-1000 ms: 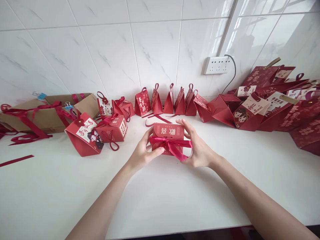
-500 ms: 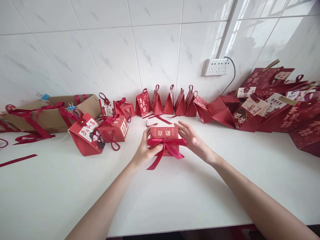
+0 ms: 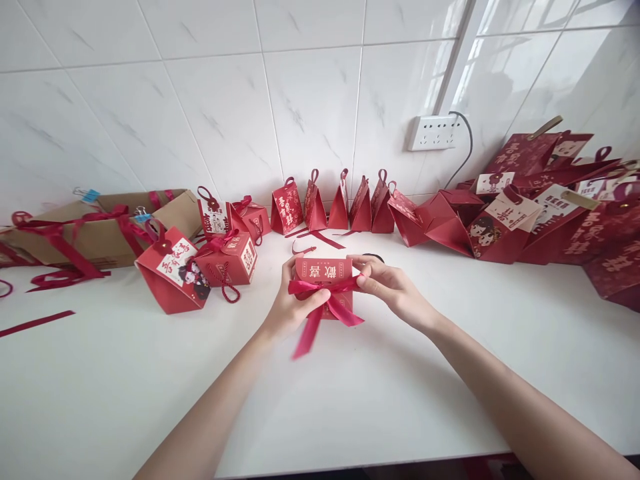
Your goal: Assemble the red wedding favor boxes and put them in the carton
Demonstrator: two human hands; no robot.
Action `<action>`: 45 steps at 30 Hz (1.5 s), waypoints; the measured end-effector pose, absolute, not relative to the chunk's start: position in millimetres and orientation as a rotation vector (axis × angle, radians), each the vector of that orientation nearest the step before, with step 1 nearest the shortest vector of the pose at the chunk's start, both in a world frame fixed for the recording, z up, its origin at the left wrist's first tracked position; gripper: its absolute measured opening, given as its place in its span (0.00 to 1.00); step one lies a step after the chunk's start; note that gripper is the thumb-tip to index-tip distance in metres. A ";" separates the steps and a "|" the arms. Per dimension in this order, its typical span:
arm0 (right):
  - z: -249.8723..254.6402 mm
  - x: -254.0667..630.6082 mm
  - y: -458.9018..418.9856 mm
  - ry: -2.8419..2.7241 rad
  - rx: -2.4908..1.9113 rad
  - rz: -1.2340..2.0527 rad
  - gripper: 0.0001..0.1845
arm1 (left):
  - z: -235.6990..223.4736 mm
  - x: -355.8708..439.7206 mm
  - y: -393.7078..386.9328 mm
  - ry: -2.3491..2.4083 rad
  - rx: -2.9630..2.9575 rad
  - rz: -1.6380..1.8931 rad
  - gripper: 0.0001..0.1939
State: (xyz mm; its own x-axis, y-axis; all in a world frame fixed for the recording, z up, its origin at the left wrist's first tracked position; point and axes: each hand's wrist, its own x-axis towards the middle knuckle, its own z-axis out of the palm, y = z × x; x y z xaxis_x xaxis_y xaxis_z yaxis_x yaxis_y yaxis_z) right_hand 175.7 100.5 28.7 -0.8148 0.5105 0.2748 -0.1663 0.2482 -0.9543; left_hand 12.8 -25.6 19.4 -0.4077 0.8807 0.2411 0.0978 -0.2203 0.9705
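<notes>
A small red gift box (image 3: 324, 269) with gold lettering sits in front of me, a crimson ribbon bow (image 3: 342, 311) tied across its top. My left hand (image 3: 293, 300) grips the box from the left, its thumb lying on the bow near the knot. On the other side my right hand (image 3: 393, 287) pinches the right loop of the bow between thumb and finger, other fingers behind the box's far right corner. Two ribbon tails hang down the near side. A dark loop (image 3: 373, 257) shows just behind my right fingers; its kind is unclear.
On the left stand a cardboard box (image 3: 65, 241) draped with ribbons, a red bag-shaped box (image 3: 170, 273) and a corded gift box (image 3: 233, 257). Several triangular boxes (image 3: 315, 207) line the wall. Red bags (image 3: 505, 227) pile up at right, below a power strip (image 3: 435, 133).
My right hand has gone from spread beside the box to pinching the bow's right loop. The box has shifted slightly left and nearer, and a ribbon tail swings.
</notes>
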 end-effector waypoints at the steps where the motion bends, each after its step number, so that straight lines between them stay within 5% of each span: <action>1: 29.3 175.9 100.8 -1.954 -0.314 1.638 0.18 | 19.3 13.1 -25.3 1.474 1.198 1.677 0.36; 13: 13.7 165.9 99.8 -1.806 -0.282 1.621 0.21 | 21.1 16.3 -22.4 1.542 1.154 1.732 0.32; 16: 9.4 169.1 102.2 -2.125 -0.110 1.362 0.54 | 23.4 16.2 -23.7 1.514 1.119 1.740 0.33; 18: 6.6 169.7 101.5 -2.306 -0.078 1.102 0.65 | 24.7 16.2 -24.3 1.522 1.110 1.727 0.34; 23: 2.3 167.0 97.5 -2.324 -0.133 0.759 0.57 | 22.1 14.5 -25.2 1.578 1.142 1.736 0.36; 30: 0.8 164.3 101.4 -2.210 -0.167 0.590 0.52 | 15.7 10.3 -26.1 1.881 1.394 1.997 0.11; 34: -0.8 163.2 103.0 -2.168 -0.161 0.545 0.51 | 15.5 12.3 -30.1 1.965 2.079 1.998 0.02; 38: -1.9 163.8 102.0 -2.157 -0.149 0.557 0.53 | 12.3 12.5 -33.1 1.764 2.704 1.691 0.11; 45: -3.0 160.0 105.9 -2.154 -0.146 0.567 0.52 | 10.8 3.4 -26.3 2.016 1.798 2.010 0.02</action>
State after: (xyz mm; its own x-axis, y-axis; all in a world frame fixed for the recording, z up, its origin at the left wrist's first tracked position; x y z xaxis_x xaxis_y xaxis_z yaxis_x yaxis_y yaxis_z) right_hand 160.0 105.9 -3.0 -0.6071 0.3025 0.7348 -0.0983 0.8890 -0.4473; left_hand 3.4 -26.3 10.8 -0.4117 0.4978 0.7633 0.7646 -0.2670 0.5866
